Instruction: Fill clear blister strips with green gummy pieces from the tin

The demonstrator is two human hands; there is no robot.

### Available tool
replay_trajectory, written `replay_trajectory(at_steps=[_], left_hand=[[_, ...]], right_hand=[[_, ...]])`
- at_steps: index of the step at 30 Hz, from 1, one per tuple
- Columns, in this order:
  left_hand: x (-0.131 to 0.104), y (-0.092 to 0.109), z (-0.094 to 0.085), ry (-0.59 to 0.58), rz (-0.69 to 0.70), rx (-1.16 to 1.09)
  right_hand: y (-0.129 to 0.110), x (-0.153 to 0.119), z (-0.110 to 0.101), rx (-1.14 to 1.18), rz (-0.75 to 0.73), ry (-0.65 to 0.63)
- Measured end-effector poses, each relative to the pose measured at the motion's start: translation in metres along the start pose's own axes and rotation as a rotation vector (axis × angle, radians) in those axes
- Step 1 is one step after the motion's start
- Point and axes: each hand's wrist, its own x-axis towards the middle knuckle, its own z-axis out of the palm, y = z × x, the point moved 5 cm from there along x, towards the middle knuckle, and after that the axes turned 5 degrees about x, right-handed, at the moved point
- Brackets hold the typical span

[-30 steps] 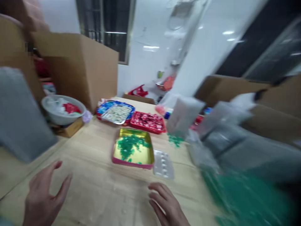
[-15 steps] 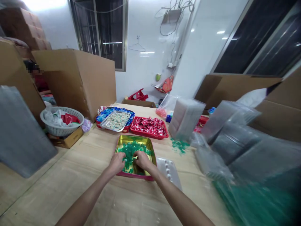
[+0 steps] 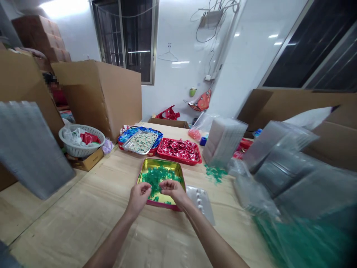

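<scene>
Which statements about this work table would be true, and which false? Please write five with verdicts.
1. The left hand and right hand both reach over the gold-lined tin. True.
2. The red tray holds red packets. True.
3. The green pieces all lie inside the gold-lined tin. False: some are outside it, on the table.
4. The silver tray is filled with blue packets. False: it holds pale pieces.
5. The white basket stands at the picture's right. False: it is at the left.

Left hand (image 3: 140, 195) and right hand (image 3: 174, 190) over tin (image 3: 164, 205) of pieces (image 3: 156, 178), tray (image 3: 178, 159) beyond them, basket (image 3: 80, 149) leftward, plastic packaging (image 3: 290, 169) rightward
</scene>
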Motion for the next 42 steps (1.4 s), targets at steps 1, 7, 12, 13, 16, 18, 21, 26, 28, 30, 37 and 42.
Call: replay_trajectory(at_steps=[1, 7, 12, 13, 16, 18, 21, 26, 28, 30, 37, 42], left_hand=[[-0.009, 0.002, 0.006, -0.058, -0.055, -0.119], [-0.057, 0.013, 0.041, -0.144, -0.174, -0.420], [-0.082, 0.002, 0.069, -0.216, -0.228, -0.424], [-0.087, -0.002, 0.076, -0.234, -0.254, -0.394], [-0.098, -0.016, 0.096, -0.296, -0.302, -0.267], [-0.105, -0.023, 0.107, -0.334, -0.301, -0.193], [-0.111, -0.027, 0.119, -0.352, -0.252, -0.088], [-0.112, -0.021, 0.124, -0.302, -0.096, 0.119], [-0.113, -0.020, 0.124, -0.296, -0.052, 0.187], [-0.113, -0.020, 0.125, -0.289, -0.025, 0.244], [-0.123, -0.030, 0.127, -0.225, 0.026, 0.357], [-0.129, -0.037, 0.129, -0.179, 0.031, 0.312]], right_hand=[[-0.006, -0.012, 0.004, 0.186, 0.007, -0.027], [-0.025, -0.081, 0.011, 0.505, 0.099, 0.013], [-0.007, -0.122, -0.001, 0.514, 0.181, 0.101], [-0.001, -0.129, -0.003, 0.511, 0.198, 0.113], [0.018, -0.146, -0.010, 0.472, 0.243, 0.144], [0.030, -0.156, -0.014, 0.414, 0.246, 0.159], [0.044, -0.165, -0.018, 0.289, 0.235, 0.176], [0.046, -0.168, -0.022, -0.073, 0.159, 0.207], [0.042, -0.167, -0.020, -0.254, 0.125, 0.188], [0.039, -0.168, -0.018, -0.419, 0.105, 0.183], [0.034, -0.170, -0.025, -0.651, 0.125, 0.113], [-0.008, -0.108, -0.037, -0.695, -0.011, 0.128]])
